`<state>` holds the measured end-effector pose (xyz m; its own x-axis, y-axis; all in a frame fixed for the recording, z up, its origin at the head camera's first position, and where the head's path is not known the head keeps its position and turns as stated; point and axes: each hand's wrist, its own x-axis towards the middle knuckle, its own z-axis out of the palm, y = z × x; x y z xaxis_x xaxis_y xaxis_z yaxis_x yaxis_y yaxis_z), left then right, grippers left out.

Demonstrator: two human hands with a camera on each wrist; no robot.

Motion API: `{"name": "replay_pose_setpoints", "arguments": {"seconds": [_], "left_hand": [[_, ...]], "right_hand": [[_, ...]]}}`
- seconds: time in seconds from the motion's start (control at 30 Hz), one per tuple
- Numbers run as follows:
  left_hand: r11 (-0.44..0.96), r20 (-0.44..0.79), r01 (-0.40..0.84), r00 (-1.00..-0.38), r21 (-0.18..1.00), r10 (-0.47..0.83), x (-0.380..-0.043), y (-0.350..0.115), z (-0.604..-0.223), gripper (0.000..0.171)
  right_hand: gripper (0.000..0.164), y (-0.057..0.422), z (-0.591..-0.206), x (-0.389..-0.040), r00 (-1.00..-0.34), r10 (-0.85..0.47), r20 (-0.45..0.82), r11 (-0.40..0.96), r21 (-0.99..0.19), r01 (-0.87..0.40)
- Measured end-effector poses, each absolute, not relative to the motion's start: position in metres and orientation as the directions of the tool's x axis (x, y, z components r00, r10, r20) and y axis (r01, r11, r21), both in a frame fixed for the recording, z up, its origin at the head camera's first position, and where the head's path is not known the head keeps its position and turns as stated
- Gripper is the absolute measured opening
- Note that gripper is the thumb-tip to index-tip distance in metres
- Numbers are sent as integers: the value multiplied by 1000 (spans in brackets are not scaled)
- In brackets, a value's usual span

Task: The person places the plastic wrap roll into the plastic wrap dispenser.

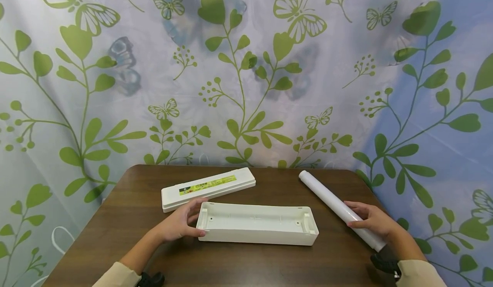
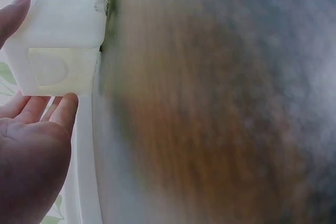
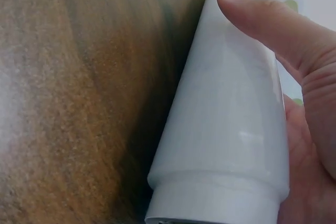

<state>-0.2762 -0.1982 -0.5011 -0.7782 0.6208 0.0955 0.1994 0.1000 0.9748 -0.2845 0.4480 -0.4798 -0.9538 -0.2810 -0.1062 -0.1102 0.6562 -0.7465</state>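
Well, both forearms reach in from the near side of the wooden tabletop (image 1: 277, 190), set wide apart, in beige sleeves (image 1: 119, 274) with black gear at the wrists. The left hand (image 1: 180, 222) grips the left end of a long white box (image 1: 258, 237), thumb against the near wall and fingers bent round to the far one; the left wrist view shows the fingertips against that wall, some close together. Over by the right edge, the right hand (image 1: 371, 222) holds a white roll (image 1: 331, 200), its thumb laid along one side and the other fingers round the opposite side, partly hidden.

As for writing, I see a yellow-green label (image 1: 207, 185) with a dark left end, stuck on a long white cover (image 1: 215, 190); its lettering is too small for me to read. That cover lies aslant near the far edge, left of the middle, with its nearer end just behind the left hand.

The box sits around the middle of the tabletop, open side up, showing its pale floor, two small dark spots and a raised piece at each end. The roll slants from near the far edge toward the right edge, its near end stepping down to a narrower core.
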Motion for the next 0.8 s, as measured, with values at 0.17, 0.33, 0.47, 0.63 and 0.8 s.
{"name": "replay_pose_setpoints", "arguments": {"seconds": [0.17,0.33,0.47,0.63,0.8], "left_hand": [[93,89,185,-780,978,619,-276,-200,-503,100],[100,87,188,-782,977,618,-277,-200,-504,100],[107,98,206,-780,973,618,-277,-199,-504,99],[104,115,224,-781,969,614,-277,-198,-505,98],[90,131,236,-774,968,619,-277,-198,-506,96]], "right_hand": [[74,447,-483,-285,-957,-282,-66,651,-746,-140],[73,445,-485,-284,-967,-249,-54,663,-737,-130],[71,445,-485,-282,-969,-244,-39,665,-734,-138],[70,444,-485,-280,-964,-266,-11,631,-758,-166],[69,443,-485,-277,-967,-255,13,636,-751,-178]]}}
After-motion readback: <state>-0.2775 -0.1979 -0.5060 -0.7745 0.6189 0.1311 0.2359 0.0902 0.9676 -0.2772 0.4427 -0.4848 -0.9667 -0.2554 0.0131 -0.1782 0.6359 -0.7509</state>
